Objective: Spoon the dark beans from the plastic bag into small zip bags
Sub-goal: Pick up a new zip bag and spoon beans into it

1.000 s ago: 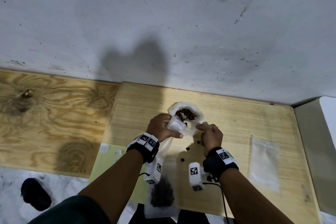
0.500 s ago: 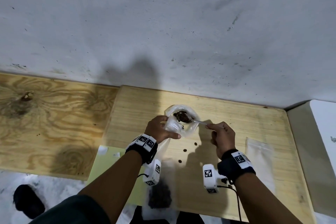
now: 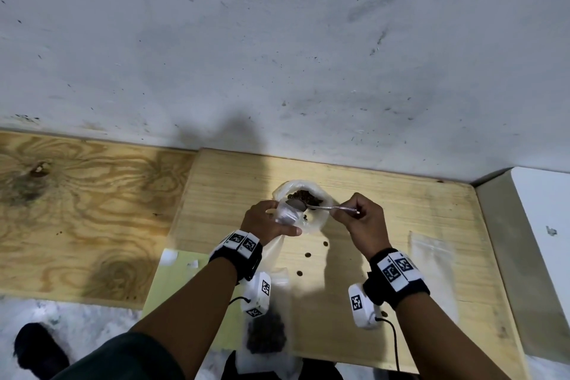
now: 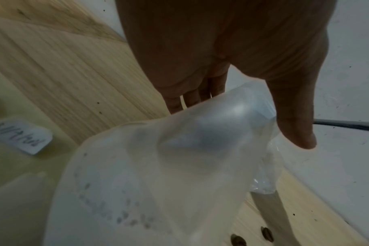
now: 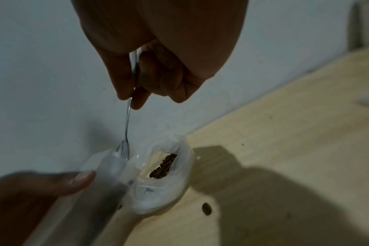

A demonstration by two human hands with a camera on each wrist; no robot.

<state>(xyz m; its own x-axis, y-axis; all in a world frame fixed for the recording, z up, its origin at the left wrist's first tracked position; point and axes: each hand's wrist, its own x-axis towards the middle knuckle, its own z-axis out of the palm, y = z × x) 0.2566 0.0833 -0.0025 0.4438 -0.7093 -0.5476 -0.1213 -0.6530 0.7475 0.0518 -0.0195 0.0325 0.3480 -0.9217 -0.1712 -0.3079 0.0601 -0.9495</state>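
Observation:
A white plastic bag (image 3: 320, 220) stands open on the wooden board, with dark beans (image 3: 303, 194) inside; the right wrist view shows the same beans (image 5: 163, 164). My left hand (image 3: 271, 222) pinches a small clear zip bag (image 3: 287, 214) between thumb and fingers and holds its mouth up beside the plastic bag. My right hand (image 3: 354, 213) pinches the handle of a metal spoon (image 3: 324, 207). The spoon's bowl (image 5: 123, 150) sits at the zip bag's mouth (image 5: 112, 166). I cannot tell whether beans lie in the bowl.
A filled zip bag (image 3: 266, 333) lies at the board's near edge and an empty one (image 3: 431, 256) at the right. Three loose beans (image 3: 307, 255) lie on the board (image 3: 416, 210). A yellow-green sheet (image 3: 172, 287) with white labels lies at the left. A wall rises behind.
My right hand has risen and swung right, drawing the spoon up from the plastic bag to the mouth of the zip bag. The left hand has stayed in place holding the zip bag.

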